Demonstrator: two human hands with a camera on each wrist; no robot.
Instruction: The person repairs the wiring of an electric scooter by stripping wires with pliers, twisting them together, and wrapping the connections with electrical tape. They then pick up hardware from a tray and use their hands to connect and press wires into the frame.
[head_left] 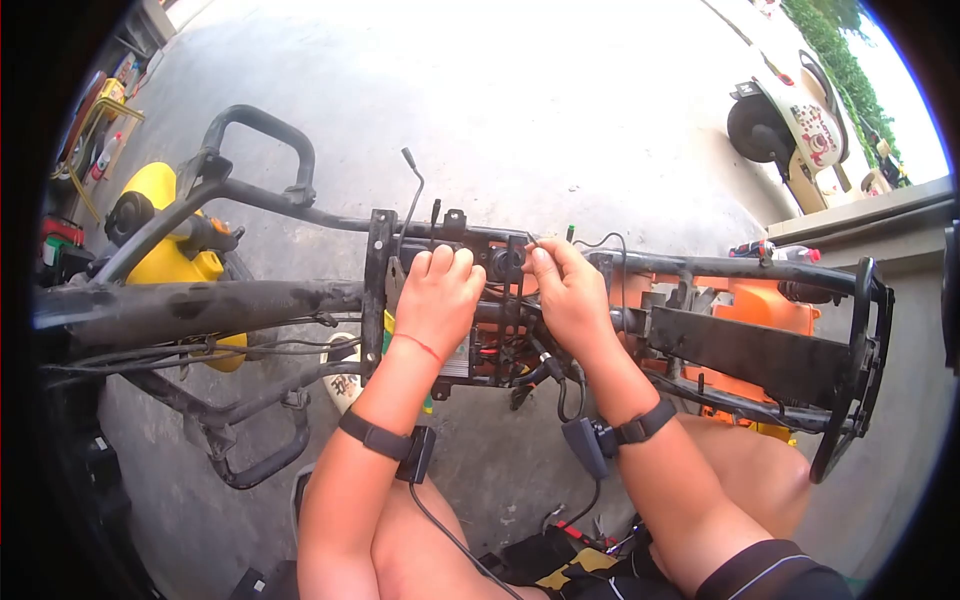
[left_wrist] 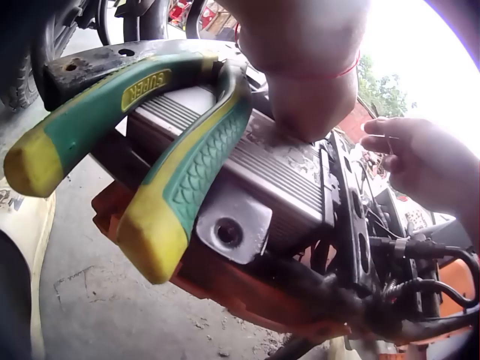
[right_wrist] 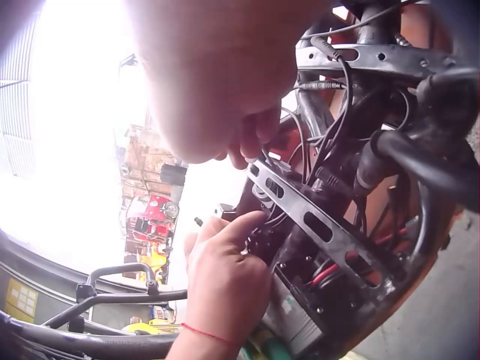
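Over the black tubular vehicle frame (head_left: 330,296), my right hand (head_left: 575,295) pinches a thin dark wire (head_left: 532,240) between thumb and fingertips. To its left, my left hand (head_left: 438,300) reaches in among the wiring with bent fingers; its thumb lies close to dark cables (right_wrist: 279,219) in the right wrist view, and I cannot tell what it holds. Below the left wrist lies a finned silver box (left_wrist: 274,169). Pliers (left_wrist: 191,165) with green and yellow handles lie across that box, their jaws hidden. A slotted metal bracket (right_wrist: 315,225) runs beside both hands.
Cables with black connectors (head_left: 408,157) stick up past the frame's far side. Orange panels (head_left: 770,305) sit under the right part. A yellow machine (head_left: 170,265) stands at left, a white scooter (head_left: 815,125) at the back right. Tools (head_left: 590,540) lie near the person's legs.
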